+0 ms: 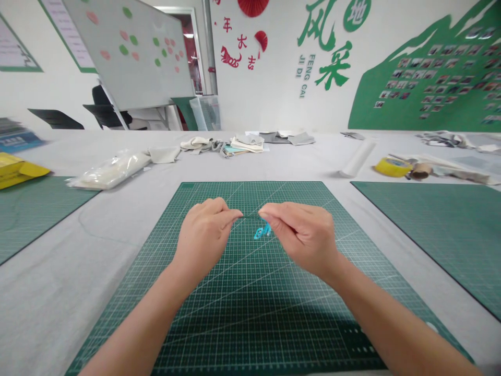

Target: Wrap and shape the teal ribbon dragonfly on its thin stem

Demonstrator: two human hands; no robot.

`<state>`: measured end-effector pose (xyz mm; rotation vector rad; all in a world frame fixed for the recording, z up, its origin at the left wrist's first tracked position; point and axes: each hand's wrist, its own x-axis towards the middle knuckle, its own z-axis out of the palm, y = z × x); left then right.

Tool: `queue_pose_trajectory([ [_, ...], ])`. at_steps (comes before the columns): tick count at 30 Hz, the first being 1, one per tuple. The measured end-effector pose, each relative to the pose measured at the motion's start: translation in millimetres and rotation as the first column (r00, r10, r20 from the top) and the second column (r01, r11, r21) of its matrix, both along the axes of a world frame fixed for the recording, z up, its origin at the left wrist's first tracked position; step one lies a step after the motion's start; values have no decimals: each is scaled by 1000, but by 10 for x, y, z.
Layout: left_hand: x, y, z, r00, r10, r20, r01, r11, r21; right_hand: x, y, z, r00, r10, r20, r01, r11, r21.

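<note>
Above the green cutting mat (250, 313), my left hand (205, 230) is closed in a pinch, its thumb and finger pointing right. My right hand (303, 230) faces it, also pinched, a small gap away. A thin dark line, perhaps a thread, seems to run between the two pinches, too fine to make out surely. A small bright blue looped item (259, 233) shows just below my right fingertips; whether it hangs from them or lies on the mat I cannot tell.
Green mats lie to the left (35, 209) and right (438, 224). Behind are a clear plastic packet (111, 169), fabric scraps (246, 142), a white roll (358, 158) and yellow tape (392, 166). A yellow package (19, 169) sits at the far left.
</note>
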<state>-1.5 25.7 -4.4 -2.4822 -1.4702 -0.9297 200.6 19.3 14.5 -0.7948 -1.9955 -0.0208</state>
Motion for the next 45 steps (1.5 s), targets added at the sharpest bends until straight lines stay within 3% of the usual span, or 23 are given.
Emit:
queue_pose_trajectory([
  [13, 51, -48, 52, 973, -221, -68, 211, 969, -131, 76, 176, -28, 992, -61, -109, 44, 988, -148],
  [18, 55, -55, 64, 956, -294, 4, 291, 941, -174, 101, 269, -89, 989, -91, -115, 69, 980, -185],
  [29, 45, -89, 106, 915, -330, 232, 379, 900, -215, 119, 425, -230, 990, -83, -112, 45, 951, -306],
  [35, 20, -74, 139, 887, -211, 411, 329, 913, -242, 71, 549, -383, 989, -79, -122, 17, 897, -441],
  [40, -17, -3, 111, 860, -65, 506, 210, 949, -234, -21, 564, -492, 985, -1, -173, -100, 816, -570],
  [45, -80, 75, 33, 791, 94, 605, 82, 963, -257, -109, 454, -528, 998, 2, -70, -43, 809, -587],
])
